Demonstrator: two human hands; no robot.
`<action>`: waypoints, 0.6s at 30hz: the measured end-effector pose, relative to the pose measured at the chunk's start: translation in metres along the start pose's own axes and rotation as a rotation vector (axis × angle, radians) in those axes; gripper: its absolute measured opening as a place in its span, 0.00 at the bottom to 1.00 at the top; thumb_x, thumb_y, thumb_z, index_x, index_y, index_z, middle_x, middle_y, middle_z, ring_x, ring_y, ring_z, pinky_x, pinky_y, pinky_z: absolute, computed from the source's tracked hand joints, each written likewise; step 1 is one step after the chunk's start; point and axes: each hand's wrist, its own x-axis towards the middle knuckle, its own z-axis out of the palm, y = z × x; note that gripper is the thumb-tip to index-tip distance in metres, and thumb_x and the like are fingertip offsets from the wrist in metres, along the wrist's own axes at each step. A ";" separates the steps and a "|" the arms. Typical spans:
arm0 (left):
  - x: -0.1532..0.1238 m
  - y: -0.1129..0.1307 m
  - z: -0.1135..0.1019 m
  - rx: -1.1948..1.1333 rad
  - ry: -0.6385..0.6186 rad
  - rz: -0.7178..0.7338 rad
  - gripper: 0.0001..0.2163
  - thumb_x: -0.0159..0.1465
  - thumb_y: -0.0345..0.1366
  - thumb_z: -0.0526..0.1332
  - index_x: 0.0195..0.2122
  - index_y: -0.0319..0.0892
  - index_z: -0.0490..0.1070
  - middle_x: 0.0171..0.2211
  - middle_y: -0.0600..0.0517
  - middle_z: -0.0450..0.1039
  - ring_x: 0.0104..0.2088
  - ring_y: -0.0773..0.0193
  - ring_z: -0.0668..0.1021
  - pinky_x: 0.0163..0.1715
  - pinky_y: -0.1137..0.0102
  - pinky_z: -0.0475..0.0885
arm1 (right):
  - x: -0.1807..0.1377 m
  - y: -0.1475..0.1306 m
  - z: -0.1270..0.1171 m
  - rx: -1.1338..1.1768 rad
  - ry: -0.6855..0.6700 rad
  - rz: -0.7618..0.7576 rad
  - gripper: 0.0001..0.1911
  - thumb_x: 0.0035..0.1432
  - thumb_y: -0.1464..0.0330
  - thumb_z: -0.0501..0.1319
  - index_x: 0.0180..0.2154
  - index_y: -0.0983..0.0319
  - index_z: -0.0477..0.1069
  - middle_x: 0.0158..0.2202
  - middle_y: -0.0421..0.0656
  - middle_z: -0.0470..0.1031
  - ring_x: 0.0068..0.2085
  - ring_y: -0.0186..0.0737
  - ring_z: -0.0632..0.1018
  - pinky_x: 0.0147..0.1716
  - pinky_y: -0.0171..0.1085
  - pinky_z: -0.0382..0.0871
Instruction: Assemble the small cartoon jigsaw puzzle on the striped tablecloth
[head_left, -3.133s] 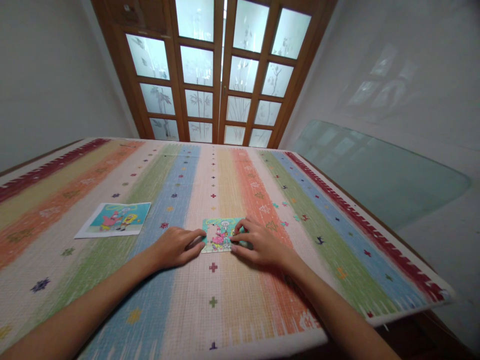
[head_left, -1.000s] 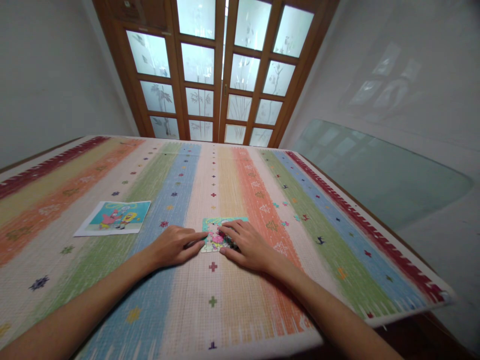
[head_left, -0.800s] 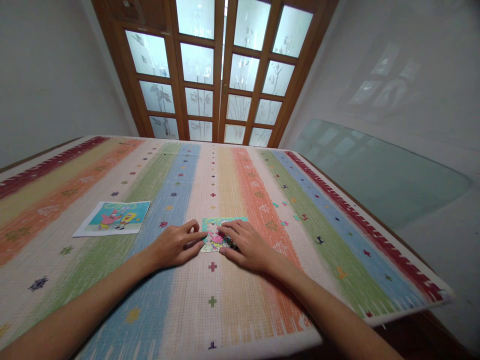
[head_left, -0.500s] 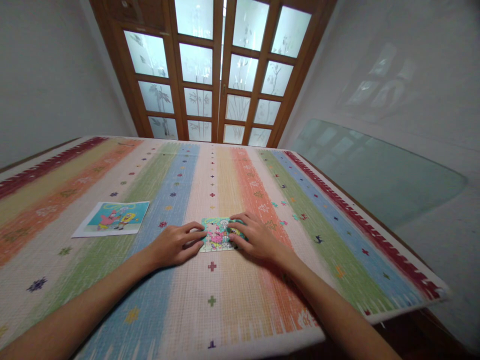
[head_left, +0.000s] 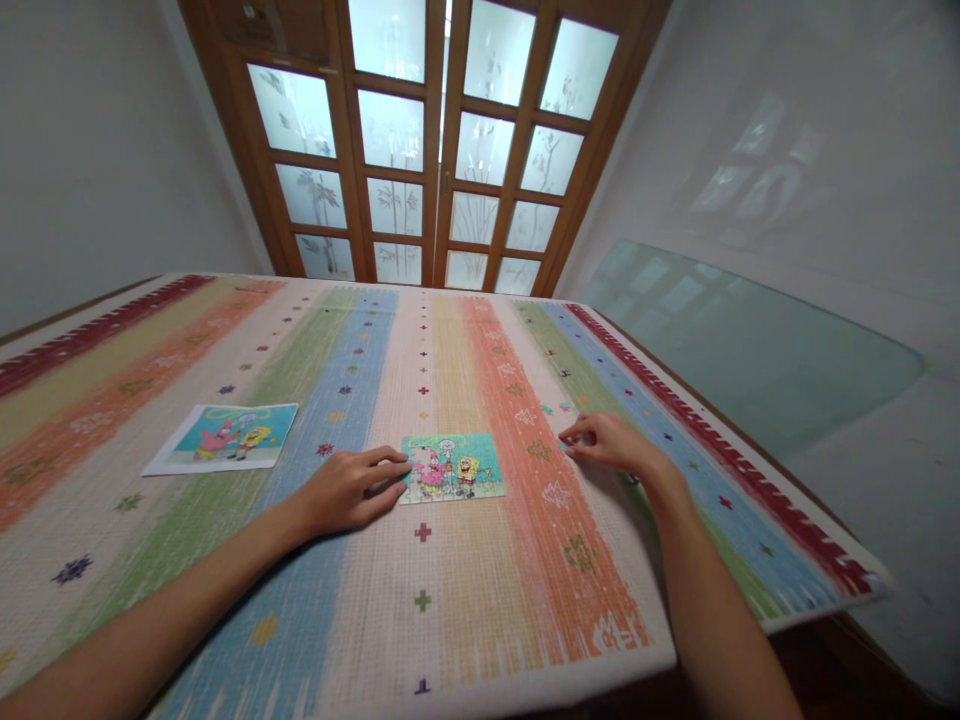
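Observation:
A small cartoon jigsaw puzzle (head_left: 454,468) lies flat on the striped tablecloth in front of me, its picture mostly filled in. My left hand (head_left: 351,490) rests on the cloth with its fingers apart, fingertips touching the puzzle's left edge. Off to the right of the puzzle, my right hand (head_left: 611,443) has its thumb and fingers pinched at a small teal puzzle piece (head_left: 568,447), partly covered by the fingertips. Several other loose pieces (head_left: 564,407) lie just beyond those fingers.
At the left lies a printed sheet (head_left: 238,437) with a similar cartoon picture. The striped tablecloth (head_left: 465,580) covers the table up to its near edge. Wooden doors with frosted panes (head_left: 394,130) stand behind, and a pale green glass panel (head_left: 750,320) is at the right.
My right hand has left the puzzle and moved right to the loose pieces, uncovering the puzzle's right part. My left hand has stayed at the left edge.

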 end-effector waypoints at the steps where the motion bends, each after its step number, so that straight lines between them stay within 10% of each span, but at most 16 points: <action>1: 0.000 0.000 0.000 -0.004 0.001 0.000 0.12 0.71 0.37 0.57 0.49 0.43 0.78 0.46 0.45 0.81 0.39 0.61 0.84 0.38 0.69 0.81 | 0.001 0.000 0.001 0.007 0.000 0.009 0.08 0.55 0.68 0.65 0.36 0.60 0.84 0.34 0.47 0.81 0.31 0.41 0.77 0.36 0.38 0.68; 11: 0.000 0.000 0.000 -0.002 0.018 0.003 0.11 0.71 0.36 0.57 0.49 0.43 0.78 0.46 0.45 0.80 0.38 0.62 0.84 0.38 0.69 0.80 | 0.003 0.003 0.007 0.177 -0.013 0.079 0.02 0.52 0.70 0.65 0.30 0.62 0.76 0.29 0.45 0.79 0.31 0.40 0.76 0.34 0.37 0.69; 18: 0.000 -0.001 0.001 0.014 0.046 0.045 0.11 0.71 0.36 0.57 0.48 0.43 0.78 0.45 0.46 0.80 0.37 0.62 0.84 0.37 0.70 0.80 | 0.012 -0.044 0.019 0.478 0.080 -0.162 0.09 0.58 0.62 0.65 0.32 0.61 0.76 0.26 0.41 0.76 0.28 0.37 0.73 0.30 0.35 0.65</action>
